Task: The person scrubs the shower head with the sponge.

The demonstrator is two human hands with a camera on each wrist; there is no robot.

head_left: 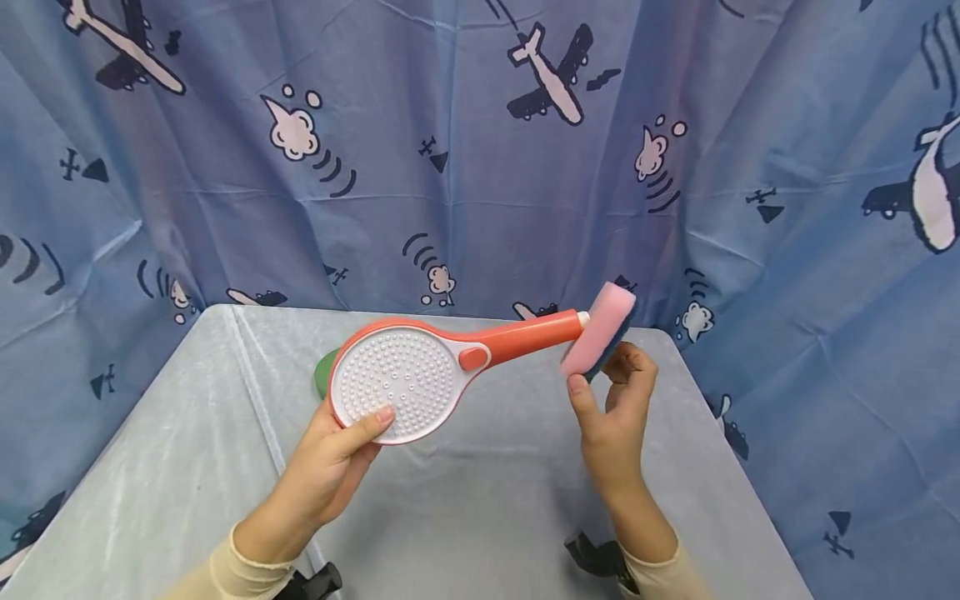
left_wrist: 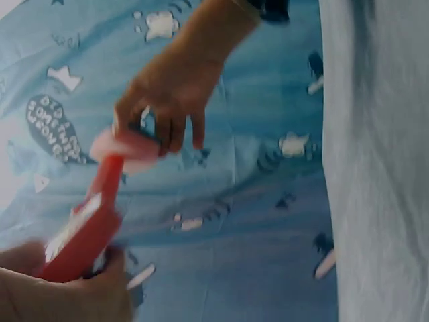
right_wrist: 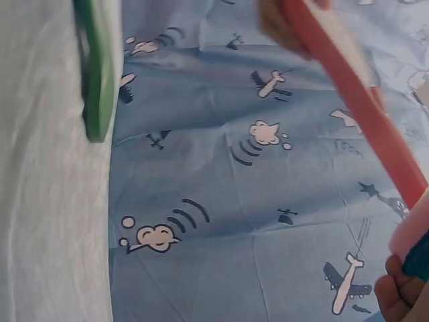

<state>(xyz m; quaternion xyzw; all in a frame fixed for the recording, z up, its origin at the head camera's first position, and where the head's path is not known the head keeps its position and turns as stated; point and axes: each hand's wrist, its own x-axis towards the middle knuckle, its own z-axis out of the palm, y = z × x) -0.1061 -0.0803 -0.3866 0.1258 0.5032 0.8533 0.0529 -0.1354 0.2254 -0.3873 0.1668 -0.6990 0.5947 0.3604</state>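
Observation:
By its round head, my left hand [head_left: 322, 471] grips an orange and white shower head [head_left: 397, 379], thumb across the white nozzle face. Its orange handle points right and slightly up, held above the table. A pink sponge [head_left: 600, 329] with a dark scouring side is pinched between the thumb and fingers of my right hand [head_left: 618, 417]. The sponge's pink side is at the white tip of the handle. In the left wrist view the sponge [left_wrist: 127, 149] also meets the handle end, somewhat blurred. The right wrist view shows only part of the sponge [right_wrist: 412, 231] at its edge.
Behind the shower head, a green object [head_left: 324, 372] lies on the table, mostly hidden; the right wrist view shows its long green edge [right_wrist: 99, 87]. A pale cloth covers the table [head_left: 480, 517]. Blue curtains [head_left: 390, 167] with airplane prints hang around its back and sides.

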